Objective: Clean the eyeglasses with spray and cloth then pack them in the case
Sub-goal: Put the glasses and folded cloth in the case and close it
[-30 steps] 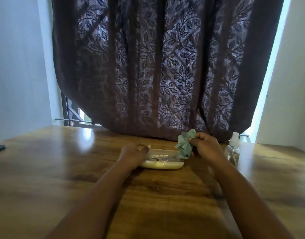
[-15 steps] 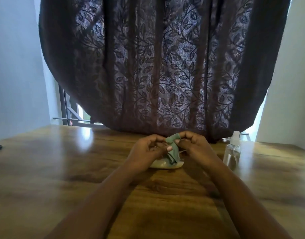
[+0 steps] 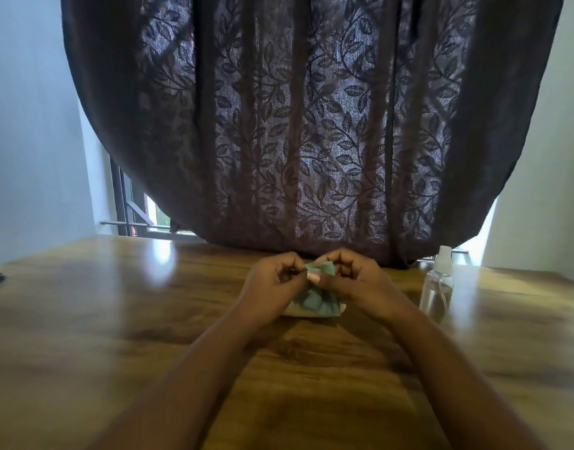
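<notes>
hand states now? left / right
Left hand: fingers curled, pinching the green cloth.
Right hand: fingers curled, also pinching the green cloth, above the case.

A single head-worn wide-angle camera looks forward and slightly down across the wooden table point(image 3: 117, 319) toward the curtain point(image 3: 311, 125), near the hands.

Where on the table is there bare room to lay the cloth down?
Bare wood: the wide stretch of table left of the left hand, and the near strip between the forearms. Crowded: both hands pinch the cloth over the case; the spray bottle stands just beyond the right hand.
</notes>
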